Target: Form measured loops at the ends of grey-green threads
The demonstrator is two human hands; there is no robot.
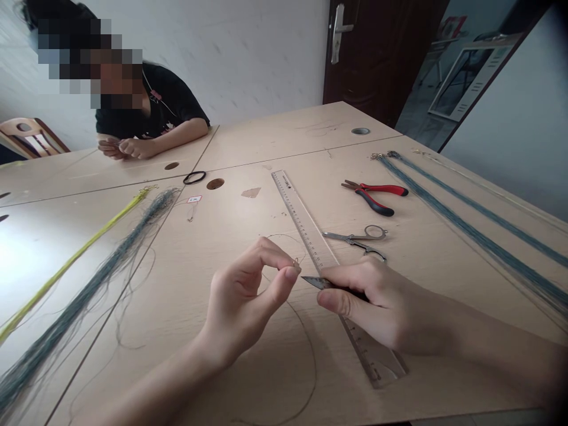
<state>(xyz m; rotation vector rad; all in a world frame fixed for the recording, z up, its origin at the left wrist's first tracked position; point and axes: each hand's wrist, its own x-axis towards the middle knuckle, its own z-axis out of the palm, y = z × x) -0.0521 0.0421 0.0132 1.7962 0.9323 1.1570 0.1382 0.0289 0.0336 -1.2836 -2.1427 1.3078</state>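
Note:
My left hand (248,296) is closed in a pinch, with a tiny gold-coloured clasp (296,264) between thumb and forefinger. A thin cord (314,349) runs in a loose curve on the table below that hand. In my right hand (377,302) is a dark pointed tool (313,283), its tip aimed left, just short of the clasp. My fingers cover most of the tool, so I cannot tell its exact kind. Under the right hand lies a clear ruler (306,225), slanting across the table. Small folding scissors (355,238) rest just beyond that hand.
Red-and-black pliers (375,192) lie farther right. Blue-grey cord bundles (465,219) stretch along the right side. On the left are a yellow cord bundle (84,251) and a frayed blue-grey bundle (97,278). A person (160,106) sits across the table (248,148), hands together.

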